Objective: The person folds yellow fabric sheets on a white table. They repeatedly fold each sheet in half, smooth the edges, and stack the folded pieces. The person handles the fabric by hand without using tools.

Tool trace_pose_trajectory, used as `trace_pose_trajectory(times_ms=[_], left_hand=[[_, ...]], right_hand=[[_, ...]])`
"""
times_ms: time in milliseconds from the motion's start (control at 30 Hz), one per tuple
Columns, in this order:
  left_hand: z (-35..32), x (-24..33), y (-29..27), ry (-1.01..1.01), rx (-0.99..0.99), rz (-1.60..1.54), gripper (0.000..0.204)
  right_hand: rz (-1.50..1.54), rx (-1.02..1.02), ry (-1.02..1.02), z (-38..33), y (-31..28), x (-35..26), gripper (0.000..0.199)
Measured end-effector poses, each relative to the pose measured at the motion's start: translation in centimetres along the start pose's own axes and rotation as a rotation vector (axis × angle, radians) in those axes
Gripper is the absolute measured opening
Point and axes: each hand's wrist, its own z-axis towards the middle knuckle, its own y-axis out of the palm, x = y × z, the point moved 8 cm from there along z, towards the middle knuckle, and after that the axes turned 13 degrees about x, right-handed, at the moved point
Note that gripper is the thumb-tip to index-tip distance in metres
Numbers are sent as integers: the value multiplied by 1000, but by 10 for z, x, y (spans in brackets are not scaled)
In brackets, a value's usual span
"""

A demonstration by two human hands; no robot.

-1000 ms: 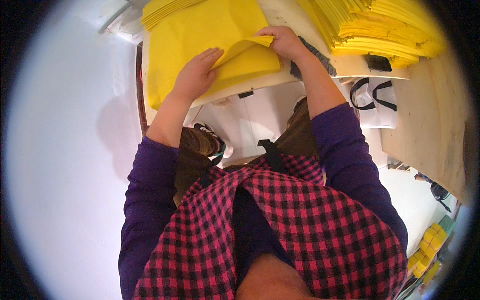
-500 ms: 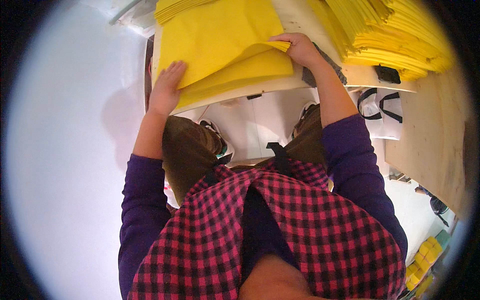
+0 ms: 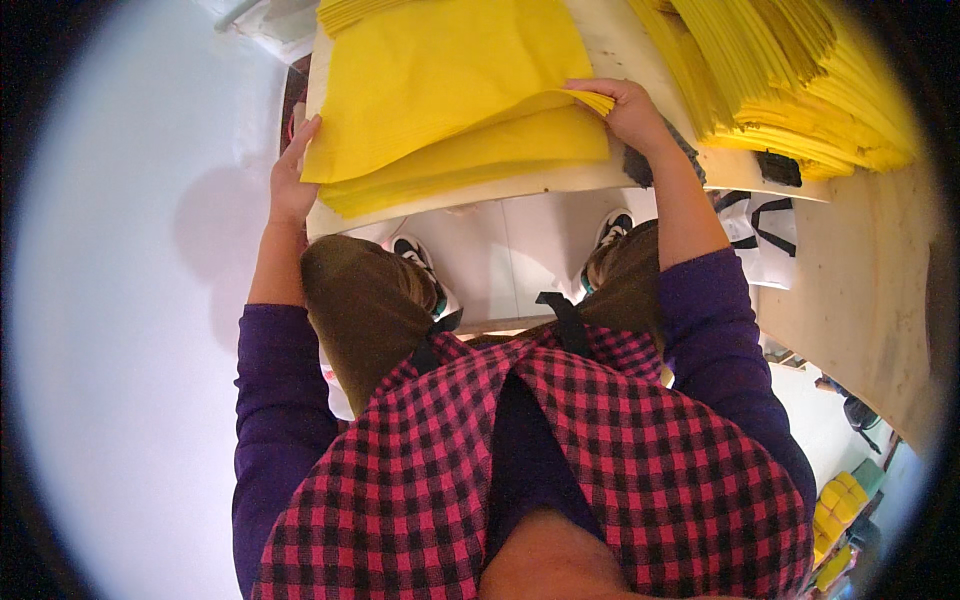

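A thin bundle of yellow cloth-like sheets (image 3: pixel 440 85) lies on a pile of the same yellow sheets (image 3: pixel 480 155) on the wooden table. My right hand (image 3: pixel 630 112) is closed on the bundle's near right corner, thumb on top, and lifts it so the near edge bows up from the pile. At the near left corner, my left hand (image 3: pixel 294 172) stands on edge against the side of the sheets. Its visible digits are stretched out; part of the hand is turned away.
Tall stacks of yellow sheets (image 3: pixel 790 90) fill the far right of the table (image 3: pixel 470 195). A dark grey cloth (image 3: pixel 640 165) and a small black object (image 3: pixel 779 169) lie by the near edge. A white bag with black handles (image 3: pixel 765 240) sits below, beside a wooden panel (image 3: pixel 850 260).
My left hand has slid from lying flat at the sheets' left edge outward to their side. My right hand still grips the corner, and the bundle's near left corner now sits farther left.
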Motion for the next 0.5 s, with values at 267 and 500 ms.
trace_pose_trajectory(times_ms=[267,500], left_hand=[[13,9,12,290,-71,41,37],[6,16,12,357,-41,87,22]], right_hand=[[101,-16,45,-4,-1,-9,26],[5,-36,-34,-5,-4,-15,27]])
